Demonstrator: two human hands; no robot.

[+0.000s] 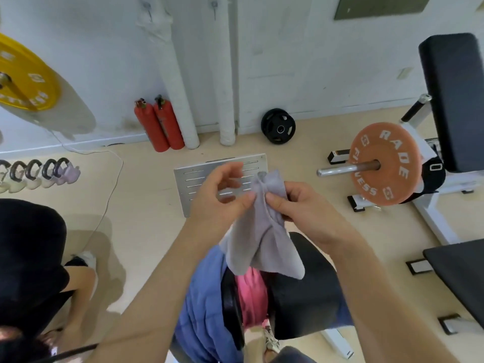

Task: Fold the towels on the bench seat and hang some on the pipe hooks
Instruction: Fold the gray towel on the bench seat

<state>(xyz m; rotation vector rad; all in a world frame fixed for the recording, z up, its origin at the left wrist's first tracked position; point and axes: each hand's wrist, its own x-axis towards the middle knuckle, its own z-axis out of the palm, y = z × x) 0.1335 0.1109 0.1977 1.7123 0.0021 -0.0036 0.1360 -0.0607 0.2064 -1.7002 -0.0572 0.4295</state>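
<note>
Two grips, left grip (222, 197) and right grip (296, 205), pinch bunched top of grey towel (262, 244), frame centre, hanging above bench (301, 297) lower centre. Risk: bunched edge hides corners, fold goes crooked; shallow pinch slips.

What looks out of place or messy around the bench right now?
Nothing damaged or spilled. The blue towel slumps unfolded off the bench seat, the pink towel lies crumpled beside it, and the grey towel is bunched between the left hand and right hand.
</note>
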